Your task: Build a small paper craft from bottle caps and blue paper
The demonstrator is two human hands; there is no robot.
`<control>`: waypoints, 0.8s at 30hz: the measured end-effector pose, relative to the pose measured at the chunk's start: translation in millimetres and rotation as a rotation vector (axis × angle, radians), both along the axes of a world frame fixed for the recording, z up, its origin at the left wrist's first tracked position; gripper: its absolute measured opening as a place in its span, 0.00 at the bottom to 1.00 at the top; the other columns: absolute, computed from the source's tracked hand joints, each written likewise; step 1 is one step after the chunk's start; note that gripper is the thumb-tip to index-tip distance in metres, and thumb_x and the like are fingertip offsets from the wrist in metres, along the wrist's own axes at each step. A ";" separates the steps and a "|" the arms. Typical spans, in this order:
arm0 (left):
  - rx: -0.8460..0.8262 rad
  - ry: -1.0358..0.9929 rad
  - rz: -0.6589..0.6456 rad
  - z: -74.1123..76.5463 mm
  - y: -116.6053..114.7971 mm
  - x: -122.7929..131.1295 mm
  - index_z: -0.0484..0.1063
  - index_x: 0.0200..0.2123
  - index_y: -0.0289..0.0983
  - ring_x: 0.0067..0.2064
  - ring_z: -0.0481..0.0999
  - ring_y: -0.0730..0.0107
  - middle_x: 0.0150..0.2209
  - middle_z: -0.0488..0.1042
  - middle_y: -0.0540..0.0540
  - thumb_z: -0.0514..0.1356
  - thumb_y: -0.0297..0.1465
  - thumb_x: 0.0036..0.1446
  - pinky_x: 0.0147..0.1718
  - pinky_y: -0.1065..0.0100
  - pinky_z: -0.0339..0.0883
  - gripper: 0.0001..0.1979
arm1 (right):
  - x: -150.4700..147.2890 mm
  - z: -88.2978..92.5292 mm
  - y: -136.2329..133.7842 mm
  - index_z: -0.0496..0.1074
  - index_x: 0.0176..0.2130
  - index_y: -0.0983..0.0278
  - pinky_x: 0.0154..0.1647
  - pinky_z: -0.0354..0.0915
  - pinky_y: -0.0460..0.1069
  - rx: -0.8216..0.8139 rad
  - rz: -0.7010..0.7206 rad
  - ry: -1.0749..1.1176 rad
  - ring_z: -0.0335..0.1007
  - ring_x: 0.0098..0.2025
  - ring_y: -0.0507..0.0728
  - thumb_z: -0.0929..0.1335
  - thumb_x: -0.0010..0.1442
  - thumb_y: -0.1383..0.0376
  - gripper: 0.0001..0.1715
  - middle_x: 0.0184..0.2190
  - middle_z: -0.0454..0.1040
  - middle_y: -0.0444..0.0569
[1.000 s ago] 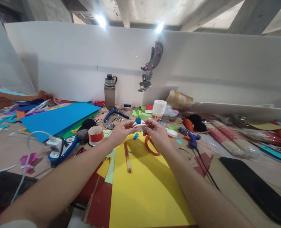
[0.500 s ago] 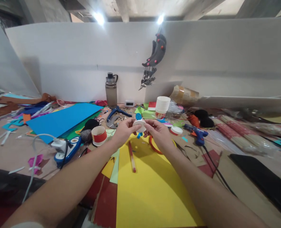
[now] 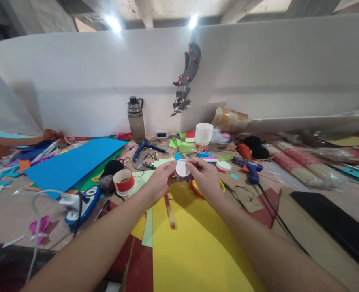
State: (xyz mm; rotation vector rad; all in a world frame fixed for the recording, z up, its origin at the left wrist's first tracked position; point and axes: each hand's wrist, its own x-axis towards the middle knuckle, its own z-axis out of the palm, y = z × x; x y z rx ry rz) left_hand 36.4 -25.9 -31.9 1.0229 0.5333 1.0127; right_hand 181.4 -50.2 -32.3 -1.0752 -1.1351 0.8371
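Observation:
Both of my hands hold a small round white piece (image 3: pixel 182 168), which looks like the cut-off bottom of a paper cup, with its rim facing me. My left hand (image 3: pixel 164 178) pinches its left edge, and my right hand (image 3: pixel 206 177) grips its right edge. Bits of blue paper (image 3: pixel 177 156) show just behind it. Under my hands lies a sheet of yellow paper (image 3: pixel 204 239) with a red pen (image 3: pixel 169 211) on it. Beside my right wrist are red and yellow rings (image 3: pixel 194 189), partly covered by the hand.
Left of my hands stands a red-and-white paper cup (image 3: pixel 124 182), near a blue power strip (image 3: pixel 84 207) and blue sheet (image 3: pixel 76 164). A cup stack (image 3: pixel 204 136) and bottle (image 3: pixel 136 119) stand behind. To the right lie a glue gun (image 3: pixel 252 170), white lid-like piece (image 3: pixel 223 166) and black slab (image 3: pixel 331 227).
The white piece has been turned in my fingers, so its rimmed, hollow side now faces me. Less of the blue paper shows around it. The view has shifted slightly to the right.

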 end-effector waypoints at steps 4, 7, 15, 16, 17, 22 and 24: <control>-0.069 -0.050 -0.035 -0.6 -1.2 1.2 0.77 0.41 0.31 0.35 0.76 0.70 0.37 0.79 0.41 0.65 0.40 0.55 0.36 0.68 0.73 0.18 | 0.5 -1.6 0.2 0.77 0.33 0.65 0.18 0.64 0.45 -0.039 0.006 -0.021 0.65 0.19 0.50 0.71 0.52 0.57 0.14 0.23 0.75 0.44; -0.116 -0.076 -0.014 -2.1 -0.7 1.1 0.77 0.40 0.31 0.32 0.75 0.72 0.35 0.79 0.42 0.65 0.38 0.56 0.33 0.70 0.73 0.15 | 0.8 -2.7 0.4 0.76 0.35 0.65 0.17 0.63 0.45 -0.063 0.023 -0.037 0.64 0.18 0.49 0.71 0.52 0.55 0.15 0.23 0.74 0.44; -0.209 -0.086 0.091 -1.0 5.5 1.3 0.76 0.37 0.29 0.29 0.76 0.74 0.31 0.79 0.41 0.59 0.36 0.62 0.28 0.74 0.73 0.14 | 2.5 -8.2 3.9 0.74 0.44 0.62 0.14 0.62 0.43 -0.044 0.085 -0.118 0.65 0.22 0.50 0.70 0.53 0.49 0.24 0.28 0.73 0.45; -0.205 -0.100 0.108 -0.2 6.7 0.8 0.76 0.37 0.30 0.29 0.76 0.74 0.32 0.79 0.42 0.60 0.36 0.61 0.28 0.74 0.72 0.14 | 3.0 -8.5 4.5 0.73 0.46 0.61 0.14 0.63 0.43 -0.035 0.114 -0.138 0.67 0.24 0.51 0.71 0.53 0.49 0.25 0.32 0.74 0.46; -0.193 -0.113 0.117 0.6 7.7 0.3 0.76 0.38 0.30 0.30 0.76 0.73 0.32 0.79 0.42 0.61 0.37 0.60 0.28 0.74 0.72 0.14 | 3.4 -8.8 5.0 0.72 0.48 0.60 0.15 0.65 0.43 -0.030 0.146 -0.157 0.69 0.27 0.52 0.71 0.53 0.49 0.27 0.35 0.73 0.47; -0.162 -0.108 0.110 2.9 10.2 -2.1 0.76 0.37 0.29 0.30 0.76 0.73 0.32 0.79 0.42 0.64 0.39 0.57 0.26 0.75 0.70 0.16 | 3.5 -10.6 7.0 0.69 0.50 0.60 0.18 0.71 0.46 -0.062 0.237 -0.175 0.70 0.30 0.53 0.71 0.53 0.51 0.29 0.37 0.71 0.47; -0.145 -0.103 0.101 2.6 10.3 -2.4 0.76 0.36 0.29 0.29 0.76 0.73 0.32 0.79 0.42 0.64 0.40 0.57 0.26 0.75 0.70 0.16 | 3.3 -11.6 7.8 0.69 0.50 0.60 0.18 0.71 0.46 -0.060 0.246 -0.176 0.70 0.30 0.53 0.71 0.53 0.51 0.28 0.37 0.71 0.47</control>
